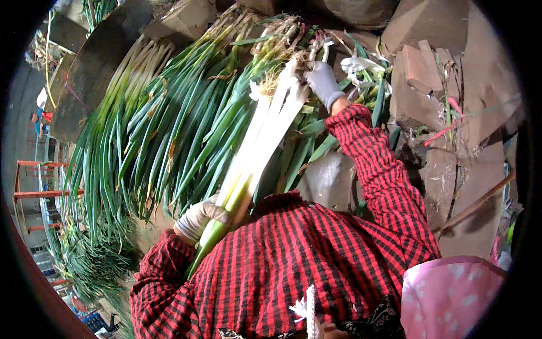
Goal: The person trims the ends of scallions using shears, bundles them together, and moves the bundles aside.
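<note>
My left hand (203, 220), in a pale glove, is closed round a bunch of long scallions (257, 144) near their light green part, against my red checked front. The stalks run diagonally up and right, white and peeled toward the roots. My right hand (323, 82), also gloved, grips them at the root end; its fingertips are partly hidden among roots. Behind the held bunch lie heaps of green-leaved scallions (164, 130) with pale roots. Loose leaves and peelings (361, 73) lie just right of my right hand.
Brown boards or sheets (474, 90), broken bricks (418, 68) and a thin stick (474, 206) are at the right. A pink dotted cloth (449, 299) is at lower right. At the far left are red metal rails (45, 194), more greens and a person in blue (39, 125).
</note>
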`<action>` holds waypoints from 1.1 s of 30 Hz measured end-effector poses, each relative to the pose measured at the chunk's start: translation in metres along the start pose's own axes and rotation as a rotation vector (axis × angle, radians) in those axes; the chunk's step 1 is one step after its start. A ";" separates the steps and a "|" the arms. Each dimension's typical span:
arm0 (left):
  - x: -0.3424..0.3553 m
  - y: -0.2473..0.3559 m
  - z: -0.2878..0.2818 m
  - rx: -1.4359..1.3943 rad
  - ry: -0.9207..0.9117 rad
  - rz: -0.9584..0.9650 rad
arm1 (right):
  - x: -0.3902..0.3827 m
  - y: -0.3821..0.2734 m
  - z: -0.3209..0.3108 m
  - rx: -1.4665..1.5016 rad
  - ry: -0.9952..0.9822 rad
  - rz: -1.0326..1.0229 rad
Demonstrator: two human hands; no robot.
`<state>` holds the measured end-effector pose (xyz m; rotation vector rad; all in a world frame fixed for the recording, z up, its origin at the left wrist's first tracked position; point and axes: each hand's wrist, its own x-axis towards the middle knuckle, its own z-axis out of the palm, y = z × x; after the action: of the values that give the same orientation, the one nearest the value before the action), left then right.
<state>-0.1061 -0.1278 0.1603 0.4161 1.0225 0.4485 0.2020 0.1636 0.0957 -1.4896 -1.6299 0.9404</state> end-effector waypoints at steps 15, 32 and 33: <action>-0.060 0.025 0.021 0.552 0.229 0.068 | 0.027 0.135 -0.094 -0.349 0.059 -0.420; -0.174 0.424 -0.372 1.953 1.764 0.151 | -0.134 0.194 -0.041 -0.302 -0.055 0.465; -0.137 0.440 -0.402 1.934 1.723 0.160 | -0.154 0.242 -0.052 -0.272 -0.008 0.503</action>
<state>-0.5923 0.2138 0.3059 2.0147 2.9795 -0.4259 0.3712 0.0281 -0.0992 -2.1490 -1.4557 1.0118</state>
